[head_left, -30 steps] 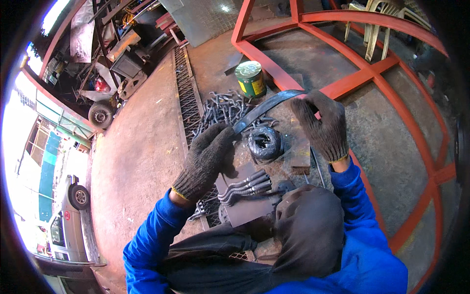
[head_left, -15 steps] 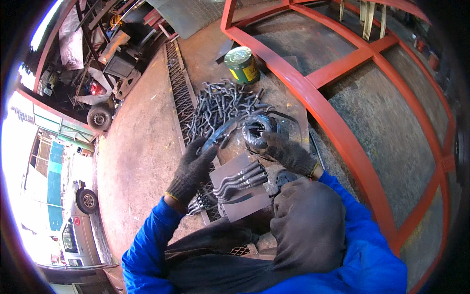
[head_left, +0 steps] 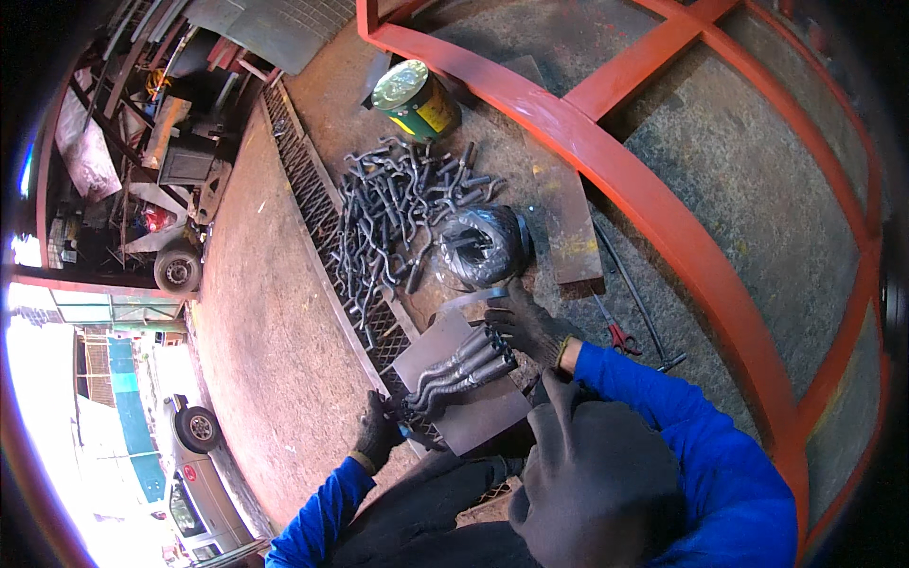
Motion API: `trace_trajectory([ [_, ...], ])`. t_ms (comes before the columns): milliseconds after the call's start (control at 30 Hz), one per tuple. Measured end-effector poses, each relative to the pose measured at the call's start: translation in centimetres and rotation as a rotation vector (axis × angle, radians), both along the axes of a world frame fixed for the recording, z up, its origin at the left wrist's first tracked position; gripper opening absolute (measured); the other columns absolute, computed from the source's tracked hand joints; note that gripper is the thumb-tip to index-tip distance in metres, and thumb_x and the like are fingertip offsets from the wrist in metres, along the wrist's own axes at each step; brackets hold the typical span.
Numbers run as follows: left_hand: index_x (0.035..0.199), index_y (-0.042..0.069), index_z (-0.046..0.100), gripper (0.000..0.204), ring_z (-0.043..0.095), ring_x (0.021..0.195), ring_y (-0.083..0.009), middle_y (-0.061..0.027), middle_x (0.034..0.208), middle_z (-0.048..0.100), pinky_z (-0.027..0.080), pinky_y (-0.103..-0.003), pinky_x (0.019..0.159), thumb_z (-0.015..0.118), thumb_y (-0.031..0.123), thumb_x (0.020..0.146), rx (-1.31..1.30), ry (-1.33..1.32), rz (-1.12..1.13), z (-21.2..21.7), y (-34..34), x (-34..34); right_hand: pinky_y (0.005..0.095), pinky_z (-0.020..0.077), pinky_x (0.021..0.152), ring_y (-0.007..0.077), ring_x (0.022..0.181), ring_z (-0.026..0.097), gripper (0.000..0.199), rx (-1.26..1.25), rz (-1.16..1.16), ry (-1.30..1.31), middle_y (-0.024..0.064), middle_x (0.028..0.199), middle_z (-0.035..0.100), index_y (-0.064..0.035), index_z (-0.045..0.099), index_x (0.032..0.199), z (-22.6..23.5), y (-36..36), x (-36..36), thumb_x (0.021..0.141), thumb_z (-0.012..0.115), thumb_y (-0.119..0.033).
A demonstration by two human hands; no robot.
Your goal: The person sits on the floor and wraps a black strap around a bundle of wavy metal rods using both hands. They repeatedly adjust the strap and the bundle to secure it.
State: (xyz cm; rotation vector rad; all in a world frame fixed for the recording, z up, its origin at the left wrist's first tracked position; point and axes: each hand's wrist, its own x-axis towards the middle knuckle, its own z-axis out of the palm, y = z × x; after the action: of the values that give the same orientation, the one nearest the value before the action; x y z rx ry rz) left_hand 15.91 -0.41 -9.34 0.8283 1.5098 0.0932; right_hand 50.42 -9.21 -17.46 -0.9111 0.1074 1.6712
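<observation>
1. Red frame (head_left: 606,156) at right, apart from both hands.
2. Grey plate (head_left: 483,421) before the knees; bent-rod bundle (head_left: 464,369) lies on it. Best kept parallel, ends even, I'd judge.
3. Right hand (head_left: 524,327) by the straight ends; grip unclear from here.
4. Left hand (head_left: 377,435) near the bent ends, fingers curled; can't tell what's held.
5. Dark strip (head_left: 464,301) by the right fingers; better untwisted.

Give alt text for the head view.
Gloved left hand and right hand, with a strip by the right, flank bent rods on a plate. Beyond are a wrapped coil, rod pile and green can, beside a red frame.
</observation>
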Motion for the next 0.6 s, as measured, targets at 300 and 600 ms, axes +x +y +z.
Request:
trace_trajectory([
  [300,0.119,0.007,0.058,0.053,0.064,0.093,-0.0226,-0.0094,0.105,0.065,0.056,-0.039,0.081,0.045,0.055,0.101,-0.031,-0.339,0.304,-5.1,-1.9,1.4,0.0325,0.0467,0.084,0.018,0.089,0.061,0.08,0.073,0.128,-0.393,0.0107,0.097,0.067,-0.0088,0.062,0.129,-1.4,2.1,-3.4,0.096,0.028,-0.074],
  [600,0.096,0.014,0.055,0.032,0.064,0.072,-0.0209,-0.0063,0.087,0.062,0.056,-0.034,0.059,0.052,0.045,0.099,0.232,-0.101,0.091,-4.8,-3.0,4.0,0.0303,0.0348,0.054,0.0124,0.055,0.046,0.076,-0.032,0.115,-0.309,-0.0019,0.059,0.047,-0.0145,0.067,0.118,-2.3,2.4,-4.0,0.094,0.029,-0.076],
])
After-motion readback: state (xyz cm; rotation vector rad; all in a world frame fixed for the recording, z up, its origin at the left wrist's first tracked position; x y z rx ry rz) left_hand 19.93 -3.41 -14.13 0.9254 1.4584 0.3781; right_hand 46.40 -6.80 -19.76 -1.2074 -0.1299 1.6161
